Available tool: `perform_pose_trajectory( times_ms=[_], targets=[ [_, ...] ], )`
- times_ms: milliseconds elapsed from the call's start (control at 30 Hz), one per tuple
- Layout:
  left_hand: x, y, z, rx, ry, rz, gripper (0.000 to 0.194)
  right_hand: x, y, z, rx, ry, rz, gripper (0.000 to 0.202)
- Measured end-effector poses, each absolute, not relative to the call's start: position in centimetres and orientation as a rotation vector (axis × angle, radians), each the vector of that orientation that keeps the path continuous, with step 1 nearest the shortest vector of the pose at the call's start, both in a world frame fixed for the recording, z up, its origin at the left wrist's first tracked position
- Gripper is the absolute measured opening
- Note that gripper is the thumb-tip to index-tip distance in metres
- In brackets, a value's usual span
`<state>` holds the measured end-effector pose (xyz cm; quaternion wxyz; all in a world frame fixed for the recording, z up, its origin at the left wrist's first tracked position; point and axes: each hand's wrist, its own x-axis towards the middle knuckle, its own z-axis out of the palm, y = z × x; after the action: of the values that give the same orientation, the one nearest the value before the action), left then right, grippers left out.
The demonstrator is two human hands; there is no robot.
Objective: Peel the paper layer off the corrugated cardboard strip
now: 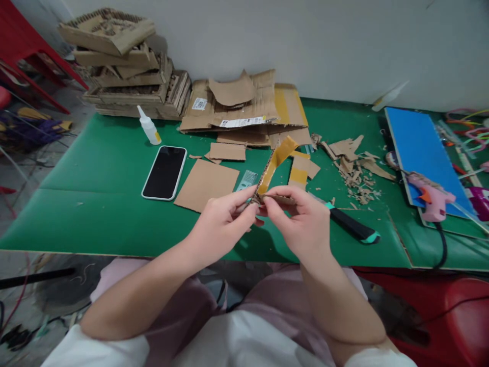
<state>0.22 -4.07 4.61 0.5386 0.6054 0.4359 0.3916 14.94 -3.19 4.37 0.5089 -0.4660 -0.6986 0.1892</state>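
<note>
A narrow cardboard strip [278,159] with shiny yellow tape on its face is pinched between my two hands, over the front part of the green table. My left hand [225,224] grips its lower end with thumb and fingers. From the other side, my right hand [300,219] pinches a thin brown flap at the same end. The fingertips of both hands nearly touch. Under and behind them lie a clear ruler [247,179], a square cardboard piece [208,184] and a small taped piece [298,172]. A black and green cutter [353,224] rests right of my right hand.
On the green table [95,204] are a phone [165,172], a glue bottle [148,128], flattened cardboard [244,109], torn scraps [353,168], a blue board [431,158] and a pink glue gun [433,199]. Cardboard trays [126,76] are stacked at the back left.
</note>
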Motion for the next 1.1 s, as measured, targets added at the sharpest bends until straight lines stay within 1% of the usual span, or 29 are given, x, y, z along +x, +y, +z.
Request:
perform_pose_trajectory(
  times_ms=[67,167,267,367,433,667,900,1100],
  targets=[
    [0.2,-4.2,4.6,1.510,1.074,0.936,0.039,14.9,-3.2,4.4,-1.124,-1.686,0.447,0.007],
    [0.3,-4.4,4.6,1.777,1.259,0.962,0.040,14.8,-3.3,4.2,-1.117,-1.720,0.358,0.007],
    [0.5,-4.6,4.3,2.072,1.442,1.004,0.041,14.7,-3.5,3.9,-1.113,-1.783,0.198,0.011],
    [0.7,-4.7,4.0,2.233,1.483,1.031,0.040,14.8,-3.5,3.6,-1.077,-1.841,-0.016,0.016],
    [0.7,-4.7,4.0,2.274,1.484,1.027,0.040,14.9,-3.5,3.6,-1.044,-1.861,-0.092,0.018],
    [0.7,-4.8,3.8,2.398,1.525,1.029,0.040,14.7,-3.4,3.7,-1.074,-1.846,-0.153,0.013],
    [1.0,-4.9,3.2,2.508,1.558,1.053,0.039,14.9,-3.2,3.7,-1.035,-1.882,-0.320,0.007],
    [1.0,-4.9,3.2,2.536,1.536,1.081,0.039,14.9,-3.1,3.6,-1.035,-1.895,-0.272,0.006]
  ],
)
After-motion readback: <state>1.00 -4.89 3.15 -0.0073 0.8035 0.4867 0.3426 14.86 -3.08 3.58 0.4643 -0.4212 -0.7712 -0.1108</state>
